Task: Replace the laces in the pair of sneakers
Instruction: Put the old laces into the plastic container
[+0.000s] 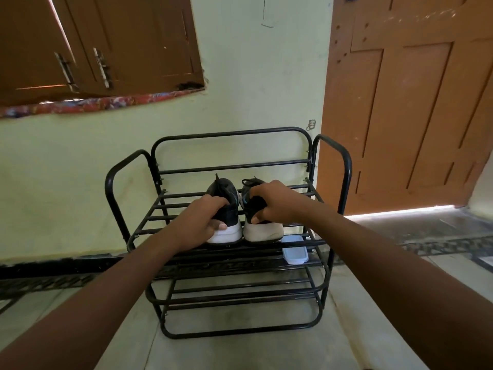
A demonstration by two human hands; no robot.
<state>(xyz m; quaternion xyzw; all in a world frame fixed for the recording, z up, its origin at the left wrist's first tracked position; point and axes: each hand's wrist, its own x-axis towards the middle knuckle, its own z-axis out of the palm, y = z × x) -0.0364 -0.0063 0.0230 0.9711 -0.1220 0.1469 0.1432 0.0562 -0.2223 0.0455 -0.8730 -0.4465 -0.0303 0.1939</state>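
Both hands are clamped on the heels here: the left hand (202,220) curls over the collar of the left sneaker (226,209) with its thumb on the white sole, and the right hand (272,201) grips the right sneaker (260,222) just beside it. Under both grips lies the top tier of the black shoe rack (344,161), soles resting on its bars, toes pointing away. A white lidded box (294,249) sits just below the right hand, and I'd say a careless lift could snag a sole between bars or knock that box off.
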